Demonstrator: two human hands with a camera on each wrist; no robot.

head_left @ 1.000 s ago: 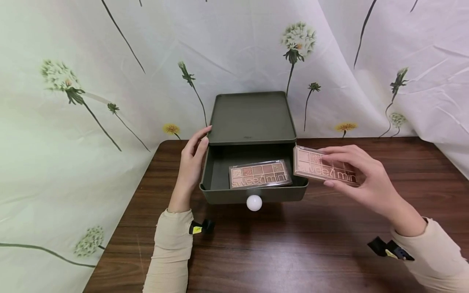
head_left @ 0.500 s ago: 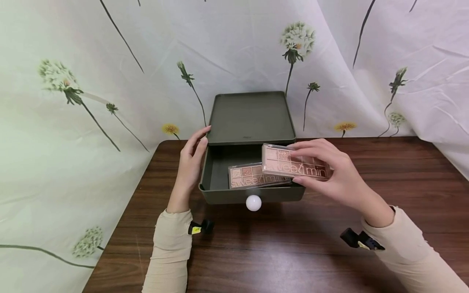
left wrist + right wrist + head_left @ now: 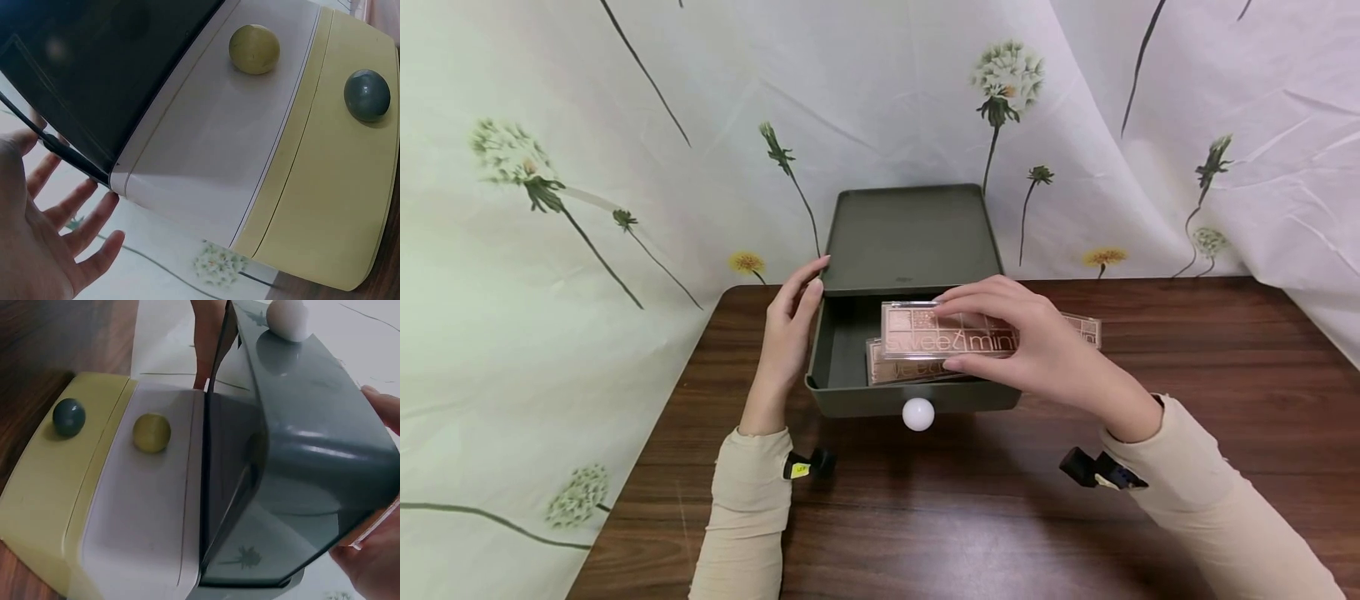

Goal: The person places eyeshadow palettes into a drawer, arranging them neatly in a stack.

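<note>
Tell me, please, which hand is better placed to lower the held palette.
The right hand, likely: it holds the palette over the open drawer; the left hand touches the unit.

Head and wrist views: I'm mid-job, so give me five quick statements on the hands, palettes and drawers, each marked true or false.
1. The right hand holds a palette at the open drawer. True.
2. The left hand is inside the drawer. False: the left hand is outside, at the left side of the unit.
3. A second palette lies in the open drawer. True.
4. The open drawer's knob is yellow. False: that knob is white.
5. The yellow drawer is shut. True.
</note>
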